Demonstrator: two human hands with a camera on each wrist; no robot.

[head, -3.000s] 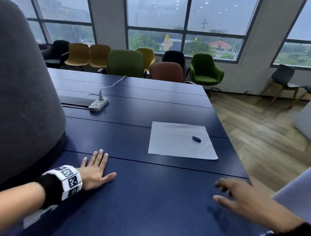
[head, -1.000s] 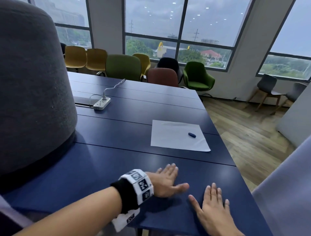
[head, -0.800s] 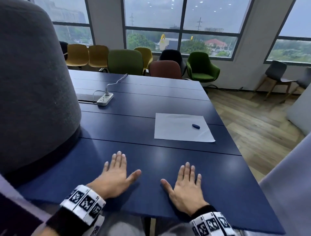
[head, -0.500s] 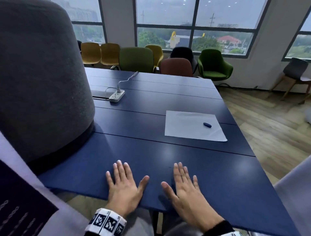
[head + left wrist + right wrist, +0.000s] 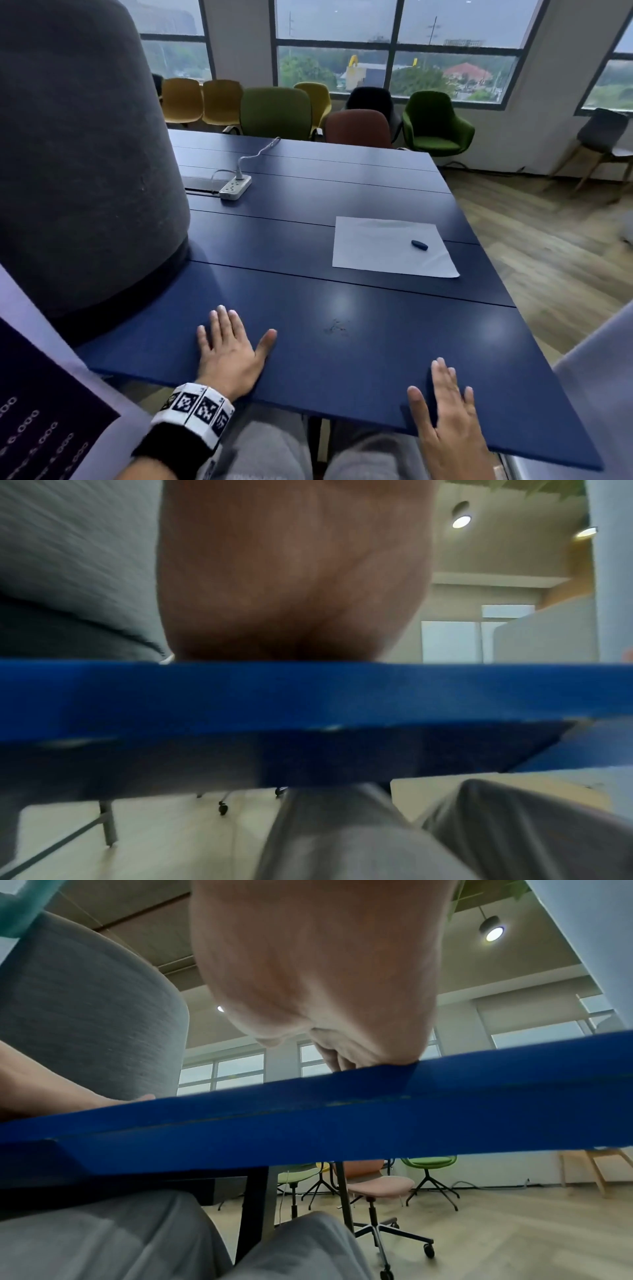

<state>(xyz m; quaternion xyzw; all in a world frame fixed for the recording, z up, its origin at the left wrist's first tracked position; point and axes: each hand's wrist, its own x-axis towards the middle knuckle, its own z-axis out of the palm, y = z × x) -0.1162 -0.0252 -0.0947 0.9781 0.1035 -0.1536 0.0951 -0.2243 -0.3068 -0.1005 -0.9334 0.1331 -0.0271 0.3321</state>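
Both hands flat on the near edge of the blue bench (image 5: pixel 342 359)

The bench runs from the person's lap toward the windows. The left hand (image 5: pixel 229 353) lies palm down on it with fingers straight and thumb spread, grasping nothing. The right hand (image 5: pixel 448 411), slightly blurred, rests well apart from it, also released with fingers straight. Farther out lies a white sheet (image 5: pixel 387 246) with a small dark blue object (image 5: pixel 419 245) on it, then a power strip (image 5: pixel 235 186).
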